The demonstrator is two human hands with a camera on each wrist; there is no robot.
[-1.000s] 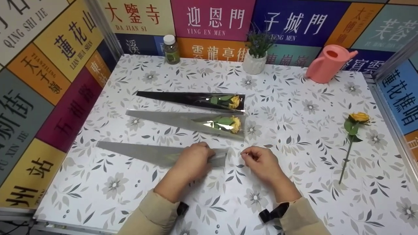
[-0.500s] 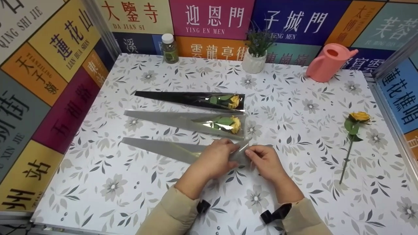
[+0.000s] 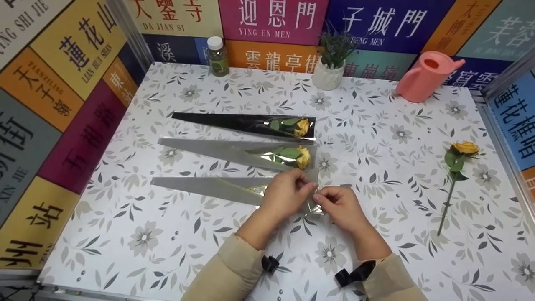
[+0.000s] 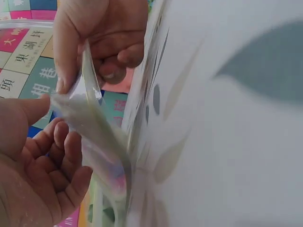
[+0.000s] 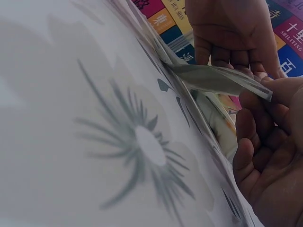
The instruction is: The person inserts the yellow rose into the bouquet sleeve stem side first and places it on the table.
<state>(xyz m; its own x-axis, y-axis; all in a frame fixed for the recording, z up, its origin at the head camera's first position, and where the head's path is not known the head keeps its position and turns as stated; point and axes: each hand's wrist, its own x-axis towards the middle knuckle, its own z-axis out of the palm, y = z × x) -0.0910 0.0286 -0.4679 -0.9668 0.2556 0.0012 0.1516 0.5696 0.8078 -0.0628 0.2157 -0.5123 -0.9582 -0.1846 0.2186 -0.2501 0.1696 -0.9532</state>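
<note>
My left hand (image 3: 285, 193) and right hand (image 3: 343, 207) meet at the wide end of a grey, clear-fronted flower sleeve (image 3: 196, 186), nearest me on the table. Thumb and fingers of the right hand pinch the film edge (image 5: 220, 79) in the right wrist view. In the left wrist view, my left thumb and forefinger hold the raised corner of the film (image 4: 87, 116). Part of the sleeve's wide end lies hidden behind the left hand. Beyond it are a grey sleeve (image 3: 200, 149) and a black sleeve (image 3: 217, 122), each with a yellow rose inside.
A loose yellow rose (image 3: 455, 161) lies at the right. Along the back stand a lidded bottle (image 3: 218, 58), a white pot (image 3: 328, 76) with a plant and a pink watering can (image 3: 424, 79). Printed panels (image 3: 83, 54) wall the flower-patterned table (image 3: 144, 238).
The left hand has moved right along the nearest sleeve to its wide end. That sleeve has shifted right, and its end is lifted between both hands, where the right hand has taken hold.
</note>
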